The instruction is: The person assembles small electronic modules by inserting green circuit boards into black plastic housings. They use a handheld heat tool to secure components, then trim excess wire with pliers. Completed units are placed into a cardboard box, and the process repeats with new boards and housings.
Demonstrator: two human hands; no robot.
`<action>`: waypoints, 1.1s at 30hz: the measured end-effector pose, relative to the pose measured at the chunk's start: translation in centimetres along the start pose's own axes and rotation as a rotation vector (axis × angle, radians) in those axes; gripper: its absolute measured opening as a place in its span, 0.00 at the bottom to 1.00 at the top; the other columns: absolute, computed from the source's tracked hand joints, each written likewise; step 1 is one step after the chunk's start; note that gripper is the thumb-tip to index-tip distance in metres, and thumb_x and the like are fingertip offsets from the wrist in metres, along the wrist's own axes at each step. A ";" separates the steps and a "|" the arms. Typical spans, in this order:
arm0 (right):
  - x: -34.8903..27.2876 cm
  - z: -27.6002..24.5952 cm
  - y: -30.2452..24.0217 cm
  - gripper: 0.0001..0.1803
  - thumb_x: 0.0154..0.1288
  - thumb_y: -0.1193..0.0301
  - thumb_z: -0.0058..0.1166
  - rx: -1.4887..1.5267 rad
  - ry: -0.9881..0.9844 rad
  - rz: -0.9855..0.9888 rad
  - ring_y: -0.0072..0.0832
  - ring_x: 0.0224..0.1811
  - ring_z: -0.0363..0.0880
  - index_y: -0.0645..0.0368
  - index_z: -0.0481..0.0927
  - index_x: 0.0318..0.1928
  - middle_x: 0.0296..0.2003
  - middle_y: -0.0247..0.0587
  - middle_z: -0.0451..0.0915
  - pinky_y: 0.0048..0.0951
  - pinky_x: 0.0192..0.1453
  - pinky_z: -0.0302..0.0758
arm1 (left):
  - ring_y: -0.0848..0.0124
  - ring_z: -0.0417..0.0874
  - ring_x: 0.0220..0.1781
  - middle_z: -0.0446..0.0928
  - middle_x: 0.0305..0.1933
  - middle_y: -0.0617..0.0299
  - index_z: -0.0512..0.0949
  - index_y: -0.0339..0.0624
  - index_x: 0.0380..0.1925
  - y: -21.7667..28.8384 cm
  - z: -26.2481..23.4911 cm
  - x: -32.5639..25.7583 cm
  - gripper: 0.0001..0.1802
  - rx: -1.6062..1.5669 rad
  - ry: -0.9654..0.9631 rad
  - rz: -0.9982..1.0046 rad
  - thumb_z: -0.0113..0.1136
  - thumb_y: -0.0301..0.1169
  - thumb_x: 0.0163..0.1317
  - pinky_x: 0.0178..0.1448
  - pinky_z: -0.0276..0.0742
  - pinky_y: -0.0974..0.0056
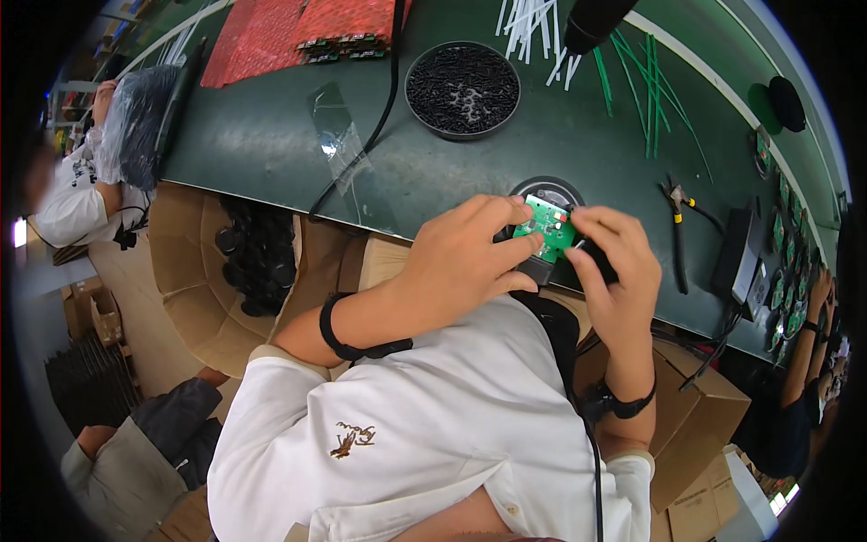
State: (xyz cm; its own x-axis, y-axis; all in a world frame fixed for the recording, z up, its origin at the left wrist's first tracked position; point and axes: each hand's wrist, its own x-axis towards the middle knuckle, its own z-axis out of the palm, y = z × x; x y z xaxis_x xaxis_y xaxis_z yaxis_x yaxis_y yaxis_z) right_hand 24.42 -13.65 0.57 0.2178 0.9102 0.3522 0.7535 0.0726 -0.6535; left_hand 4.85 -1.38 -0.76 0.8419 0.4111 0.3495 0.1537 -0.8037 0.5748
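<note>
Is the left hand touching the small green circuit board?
Touching. The head view shows the left hand with fingertips pressed on the green circuit board.

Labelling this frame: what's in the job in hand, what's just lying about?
In hand:
- left hand
- right hand
- green circuit board
- black housing

Lying about:
- tray of black screws
- pliers
- green cable ties
- white ties
- red bags

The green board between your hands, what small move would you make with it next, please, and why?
Probably press the green board down flat into the black housing. Both the left hand and the right hand pinch it by its edges, and it sits slightly tilted over the housing, just in front of the round black part on the bench. Whether it is seated cannot be told.
</note>
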 end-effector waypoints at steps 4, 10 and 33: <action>0.2 1.7 0.9 0.18 0.56 0.82 0.71 -0.010 0.092 0.070 0.37 0.44 0.80 0.61 0.88 0.48 0.46 0.40 0.84 0.34 0.49 0.77 | 0.57 0.84 0.59 0.81 0.52 0.56 0.87 0.45 0.47 0.0 0.0 0.0 0.29 0.012 -0.006 0.001 0.79 0.45 0.44 0.53 0.85 0.57; 0.0 1.9 0.7 0.14 0.57 0.80 0.71 -0.002 0.090 0.089 0.36 0.44 0.80 0.60 0.87 0.45 0.48 0.40 0.82 0.34 0.48 0.78 | 0.56 0.84 0.61 0.81 0.57 0.55 0.88 0.46 0.49 0.1 0.4 -0.1 0.30 0.003 -0.015 -0.017 0.80 0.45 0.44 0.56 0.85 0.56; -0.1 1.9 1.3 0.14 0.54 0.79 0.71 -0.009 0.119 -0.020 0.47 0.56 0.83 0.61 0.85 0.42 0.49 0.43 0.85 0.45 0.59 0.78 | 0.52 0.83 0.62 0.77 0.66 0.47 0.84 0.40 0.58 -1.0 0.9 -0.6 0.38 -0.124 0.022 -0.019 0.82 0.44 0.46 0.61 0.84 0.56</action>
State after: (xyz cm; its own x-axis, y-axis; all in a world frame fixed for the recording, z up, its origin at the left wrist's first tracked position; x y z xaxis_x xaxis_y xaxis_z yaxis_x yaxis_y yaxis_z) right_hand 24.20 -12.89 -1.54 0.2739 0.8540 0.4424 0.7638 0.0864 -0.6396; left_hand 4.66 -1.24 -2.17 0.8276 0.4364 0.3530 0.1037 -0.7369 0.6680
